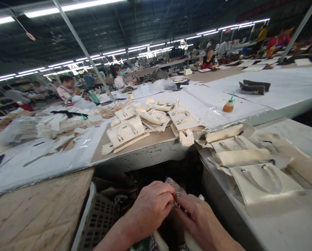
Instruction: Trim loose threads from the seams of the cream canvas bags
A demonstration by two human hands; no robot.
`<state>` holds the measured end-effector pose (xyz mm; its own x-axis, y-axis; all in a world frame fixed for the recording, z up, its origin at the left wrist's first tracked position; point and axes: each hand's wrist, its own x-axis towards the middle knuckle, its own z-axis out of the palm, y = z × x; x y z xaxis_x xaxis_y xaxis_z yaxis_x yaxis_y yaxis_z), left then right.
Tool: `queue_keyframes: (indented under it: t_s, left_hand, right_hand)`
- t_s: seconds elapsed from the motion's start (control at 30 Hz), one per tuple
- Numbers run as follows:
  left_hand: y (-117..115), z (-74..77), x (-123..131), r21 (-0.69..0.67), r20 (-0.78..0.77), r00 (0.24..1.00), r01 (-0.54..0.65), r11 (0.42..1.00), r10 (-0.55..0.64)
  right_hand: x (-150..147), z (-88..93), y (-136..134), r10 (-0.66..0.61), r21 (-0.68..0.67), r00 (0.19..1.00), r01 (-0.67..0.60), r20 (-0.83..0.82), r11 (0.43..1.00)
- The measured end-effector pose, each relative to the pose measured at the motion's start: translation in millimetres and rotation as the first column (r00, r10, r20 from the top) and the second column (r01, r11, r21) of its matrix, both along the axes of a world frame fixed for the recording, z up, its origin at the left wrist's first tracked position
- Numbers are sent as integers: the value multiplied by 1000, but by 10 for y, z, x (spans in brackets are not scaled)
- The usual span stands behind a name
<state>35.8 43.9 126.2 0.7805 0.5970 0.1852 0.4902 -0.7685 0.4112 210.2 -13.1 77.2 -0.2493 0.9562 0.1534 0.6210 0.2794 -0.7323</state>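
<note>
My left hand [153, 202] and my right hand [197, 212] meet at the lower middle, low in front of the work table. Between them they pinch a piece of brown-and-white checked fabric [176, 185], whose upper end sticks out past my fingers. More checked cloth and cream edges show below my wrists, but how they join the pinched part is hidden. Closest to my right hand, on the side table, lie cream handbag pieces with handles [260, 195]. A white plastic basket [86, 212] stands beside my left forearm.
A pile of cream handbag panels [126, 131] covers part of the main table's edge [150, 157]. Farther right stand a glue bottle [228, 105] and dark curved pieces [252, 87]. Brown board [36, 209] lies at left. Several people work beyond.
</note>
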Motion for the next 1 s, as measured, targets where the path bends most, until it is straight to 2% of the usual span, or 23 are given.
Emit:
queue_keyframes:
  t_s: [0.13,0.23,0.4,0.6,0.83,1.0]
  left_hand:
    - [27,102,-150,-38,-64,993,-98,994,96]
    - [54,162,-221,-45,-95,987,-135,990,130]
    - [103,185,-208,-9,-97,994,-48,999,47]
    - [161,95,-178,55,-18,1000,-7,998,8]
    - [256,102,-132,-54,7,999,-38,998,39]
    - [279,138,-118,-48,-38,999,19,999,-21]
  right_hand:
    - [-27,-100,-15,-5,134,1000,8,-24,991]
    - [-53,-181,-52,-35,128,999,40,-40,991]
    - [-71,-207,-57,-47,82,999,49,-27,995]
    - [-67,-265,-62,-90,77,993,96,-78,992]
    - [-57,-214,-57,-34,35,999,35,-33,999]
    - [-56,-312,-54,-70,69,994,76,-81,995]
